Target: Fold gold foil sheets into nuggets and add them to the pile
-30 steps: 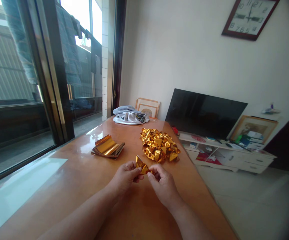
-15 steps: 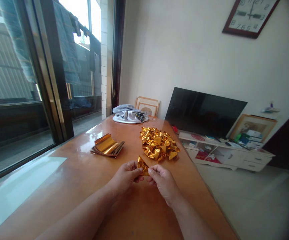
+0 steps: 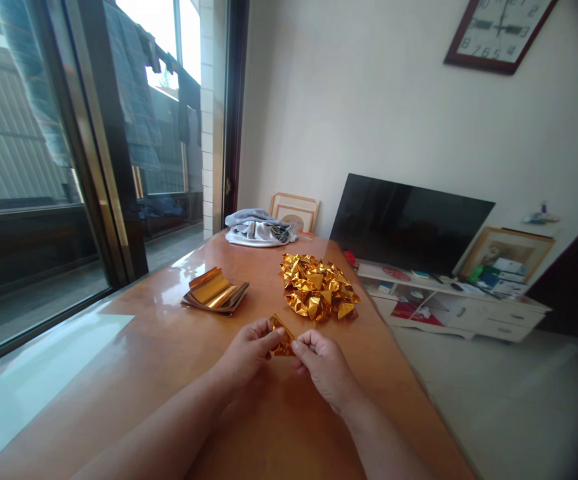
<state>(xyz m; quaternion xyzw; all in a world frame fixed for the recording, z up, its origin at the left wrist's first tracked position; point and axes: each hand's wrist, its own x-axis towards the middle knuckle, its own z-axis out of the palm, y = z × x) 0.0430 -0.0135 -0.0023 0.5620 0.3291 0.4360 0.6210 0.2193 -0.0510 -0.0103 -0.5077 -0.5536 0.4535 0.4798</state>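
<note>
A small folded gold-foil triangle (image 3: 283, 337) sits pinched between the left hand (image 3: 246, 353) and right hand (image 3: 323, 370), their closed fingers (image 3: 303, 348) gripping it evenly to keep the creases tight.

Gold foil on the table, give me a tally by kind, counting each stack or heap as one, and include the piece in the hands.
Stack of flat gold foil sheets: 1
Heap of folded gold foil pieces: 1
Folded gold foil piece pinched by the left hand and right hand: 1
Total: 3
</note>
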